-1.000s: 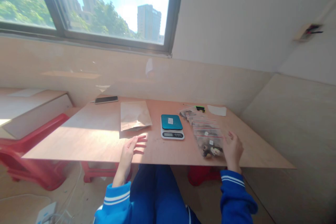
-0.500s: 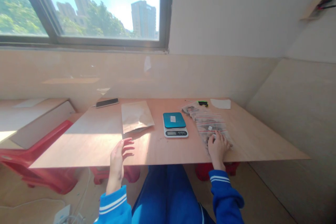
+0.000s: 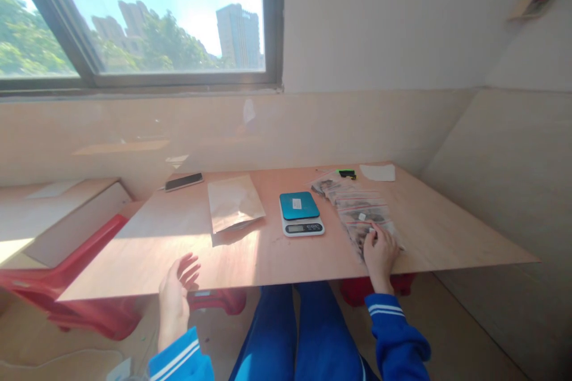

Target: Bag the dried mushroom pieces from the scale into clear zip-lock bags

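We see a wooden table (image 3: 429, 232) under a window (image 3: 134, 18) w/ trees & tall bldgs outside. On it: a small scale (image 3: 301, 214) w/ teal top near the middle, a brown paper envelope (image 3: 235, 202) just to its left, a dark phone (image 3: 183, 181) at the far left corner. At the far right edge lie a white paper slip (image 3: 378, 172) & a small black-green item (image 3: 347, 174) beside it. Red plastic stools (image 3: 67, 286) stand below at left, a pale box (image 3: 58, 214) on top.

On the table (image 3: 429, 232) the scale (image 3: 301, 213) sat mid-board — the envelope (image 3: 235, 202) to its left, the row of bags (image 3: 357, 208) to its right. The phone (image 3: 183, 181) lay far left; the paper slip (image 3: 378, 172) lay far right, behind the bags.
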Demonstrator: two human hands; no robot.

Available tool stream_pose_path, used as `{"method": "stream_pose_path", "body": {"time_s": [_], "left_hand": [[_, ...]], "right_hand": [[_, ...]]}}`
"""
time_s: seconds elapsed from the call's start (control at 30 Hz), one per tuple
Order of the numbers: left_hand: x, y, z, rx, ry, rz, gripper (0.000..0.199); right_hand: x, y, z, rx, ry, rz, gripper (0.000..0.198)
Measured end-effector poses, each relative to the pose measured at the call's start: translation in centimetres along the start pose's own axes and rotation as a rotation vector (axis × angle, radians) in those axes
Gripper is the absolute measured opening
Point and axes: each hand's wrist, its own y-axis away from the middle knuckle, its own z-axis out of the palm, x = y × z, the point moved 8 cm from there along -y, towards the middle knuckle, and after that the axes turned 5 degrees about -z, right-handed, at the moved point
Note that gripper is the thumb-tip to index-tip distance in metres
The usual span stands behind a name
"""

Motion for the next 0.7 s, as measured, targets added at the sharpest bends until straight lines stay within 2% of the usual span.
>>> {"method": "stream_pose_path", "body": {"time_s": [0.2,0.4,0.7], "left_hand": [[-0.9,-0.6,-0.9,0.068,0.050,-0.035,0.013],[-1.1,-0.9,-1.1,0.073,0.052,-0.041,0.014],[-1.1,-1.3,-1.6,0.086,-0.007,0.026,0.017]], "right_hand": [[-0.3,0.0,-0.4,-0.003,0.008,-0.010,0.040],[-0.1,0.0,-0.3,-0.015,0.013,0.004,0.039],[0.0,0.1,-0.3,-0.021,0.012,0.022,0.041]]}}
